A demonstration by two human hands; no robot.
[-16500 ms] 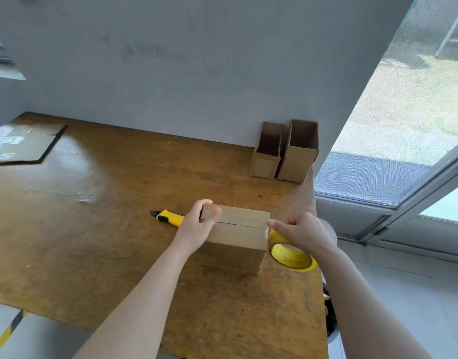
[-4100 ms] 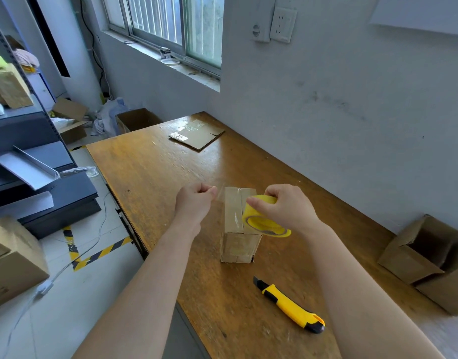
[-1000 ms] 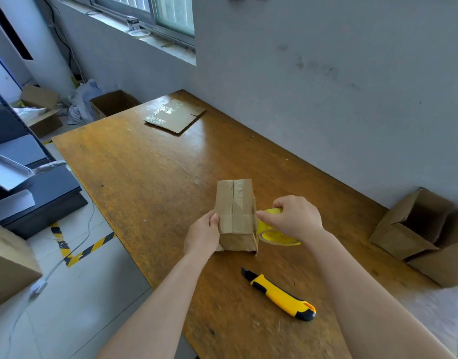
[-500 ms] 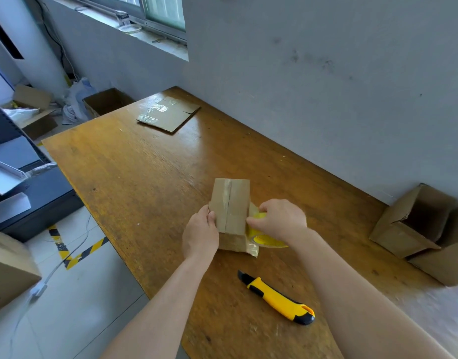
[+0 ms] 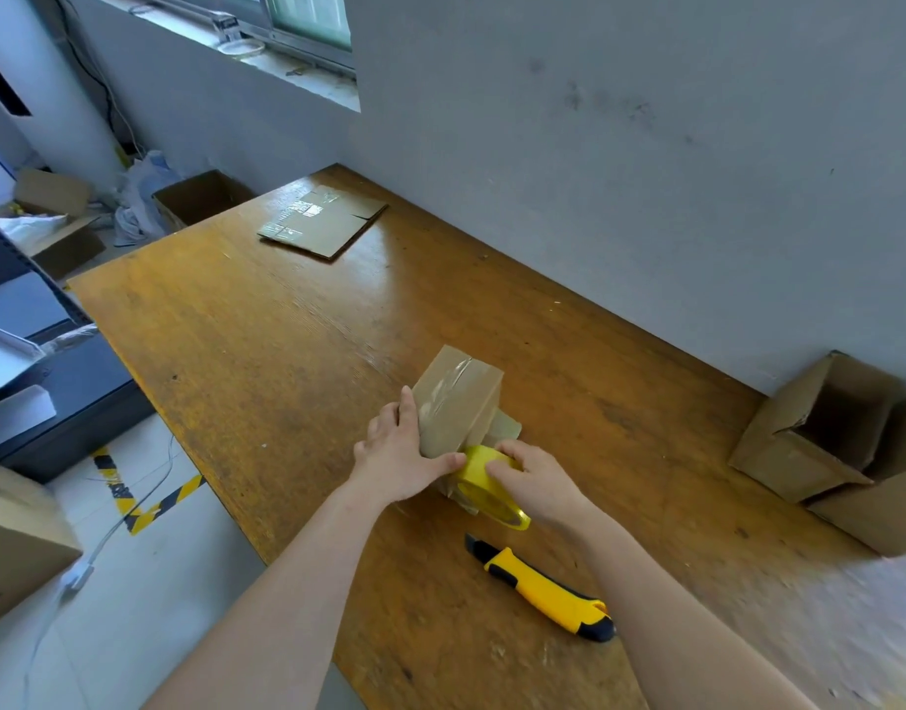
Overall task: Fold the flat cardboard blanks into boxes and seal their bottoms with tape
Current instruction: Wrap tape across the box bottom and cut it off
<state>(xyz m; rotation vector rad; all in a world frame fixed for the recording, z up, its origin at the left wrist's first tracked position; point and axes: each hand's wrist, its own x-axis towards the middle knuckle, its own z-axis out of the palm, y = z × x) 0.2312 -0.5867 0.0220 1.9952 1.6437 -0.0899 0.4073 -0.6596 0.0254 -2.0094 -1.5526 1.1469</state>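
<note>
Tension counts: with your left hand (image 5: 402, 453) flat against the box (image 5: 458, 402), pull taut the tape roll (image 5: 479, 474) your right hand (image 5: 540, 481) grips.

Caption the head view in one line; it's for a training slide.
Left hand steadies a taped cardboard box on the wooden table while the right hand grips a yellow tape roll.

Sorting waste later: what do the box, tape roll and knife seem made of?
Box: matte brown cardboard, fold creases visible, under glossy clear tape. Tape roll: yellow, shiny, probably plastic film. Knife: smooth yellow-and-black handle, likely plastic; blade not visible.
</note>
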